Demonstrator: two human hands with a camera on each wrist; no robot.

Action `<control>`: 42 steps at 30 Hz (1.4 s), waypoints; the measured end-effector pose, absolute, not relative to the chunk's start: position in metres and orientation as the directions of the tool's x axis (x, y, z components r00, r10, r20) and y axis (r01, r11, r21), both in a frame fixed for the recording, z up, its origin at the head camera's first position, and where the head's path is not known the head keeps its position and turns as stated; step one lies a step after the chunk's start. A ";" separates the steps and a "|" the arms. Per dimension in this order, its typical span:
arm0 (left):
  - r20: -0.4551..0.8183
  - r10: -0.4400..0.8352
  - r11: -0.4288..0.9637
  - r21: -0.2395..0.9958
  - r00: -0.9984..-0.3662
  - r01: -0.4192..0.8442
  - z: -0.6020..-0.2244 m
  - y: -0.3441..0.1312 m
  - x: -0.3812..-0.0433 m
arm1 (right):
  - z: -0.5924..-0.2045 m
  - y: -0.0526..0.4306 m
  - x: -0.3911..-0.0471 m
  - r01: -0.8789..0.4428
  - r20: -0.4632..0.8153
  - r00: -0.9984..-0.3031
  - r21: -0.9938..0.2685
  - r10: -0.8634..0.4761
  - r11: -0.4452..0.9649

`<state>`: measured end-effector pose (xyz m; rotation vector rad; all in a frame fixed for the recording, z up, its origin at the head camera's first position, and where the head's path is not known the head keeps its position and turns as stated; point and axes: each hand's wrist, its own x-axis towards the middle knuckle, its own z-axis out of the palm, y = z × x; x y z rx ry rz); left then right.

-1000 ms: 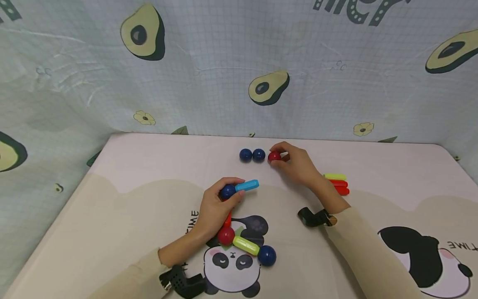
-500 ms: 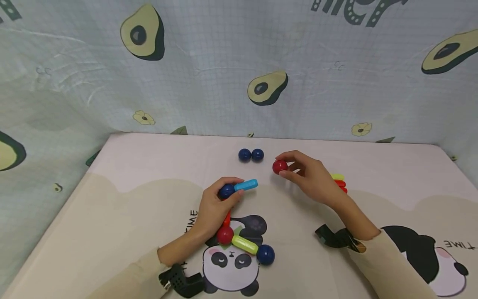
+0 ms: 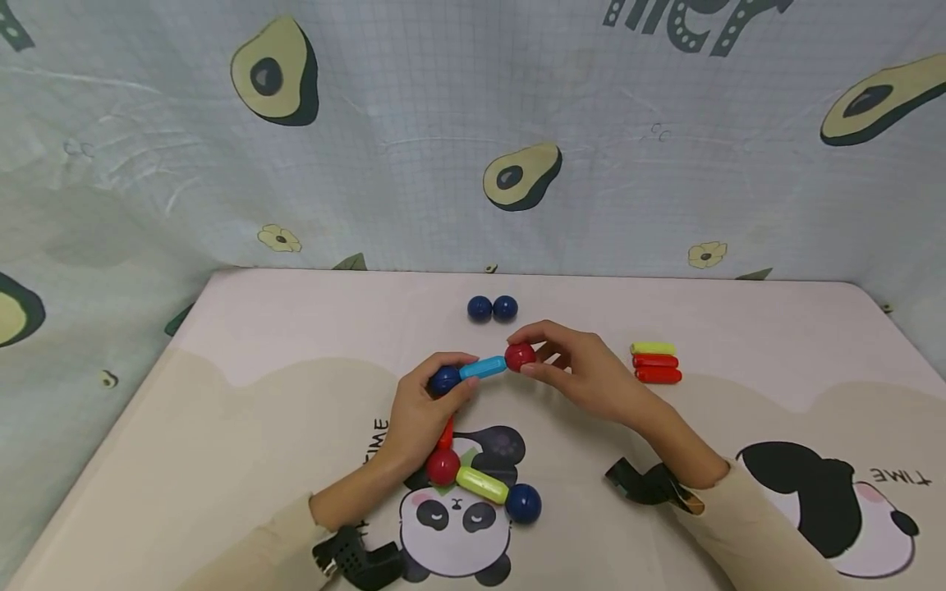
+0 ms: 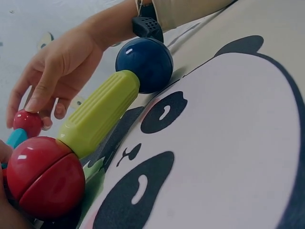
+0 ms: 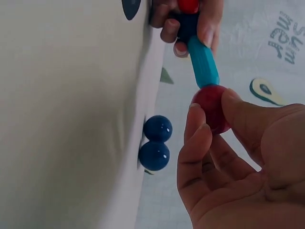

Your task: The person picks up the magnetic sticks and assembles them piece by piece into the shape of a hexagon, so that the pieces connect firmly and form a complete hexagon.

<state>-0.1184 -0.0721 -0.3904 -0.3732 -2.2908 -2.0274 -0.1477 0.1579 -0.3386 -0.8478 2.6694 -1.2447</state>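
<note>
My left hand (image 3: 429,410) grips a dark blue ball (image 3: 444,380), from which a light blue rod (image 3: 483,368) points right. Between thumb and fingers, my right hand (image 3: 591,373) pinches a red ball (image 3: 521,357) that meets the rod's free end; the right wrist view shows the two touching. Below the left hand the joined chain runs on through a red rod (image 3: 447,433), a second red ball (image 4: 46,177), a yellow-green rod (image 4: 99,113) and another dark blue ball (image 4: 144,65). Part of the red rod is hidden by the left hand.
Two dark blue balls (image 3: 493,309) sit side by side at the back of the table (image 3: 296,320). To the right lie a yellow-green rod (image 3: 653,348) and two red rods (image 3: 657,368). A patterned cloth (image 3: 399,164) hangs behind the table.
My right hand has carried the red ball away from beside the two blue balls, toward me and then left to the light blue rod's end. The left hand has stayed nearly still.
</note>
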 end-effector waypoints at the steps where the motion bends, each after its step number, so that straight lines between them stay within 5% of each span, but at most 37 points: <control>1: 0.205 0.142 0.104 0.970 -0.969 0.220 -0.391 -0.072 -0.118 | -0.339 0.157 -0.148 -0.452 0.158 -0.843 -0.727 -0.515 0.517; 16: 0.205 0.222 0.235 0.938 -0.953 0.256 -0.387 -0.080 -0.125 | -0.342 0.155 -0.148 -0.456 0.153 -0.833 -0.733 -0.532 0.505; 27: 0.121 0.411 0.096 0.980 -0.904 0.175 -0.382 -0.083 -0.128 | -0.352 0.149 -0.147 -0.467 0.162 -0.804 -0.767 -0.572 0.440; 42: 0.162 0.369 0.111 0.970 -0.915 0.217 -0.390 -0.080 -0.126 | -0.351 0.146 -0.143 -0.459 0.156 -0.817 -0.758 -0.554 0.464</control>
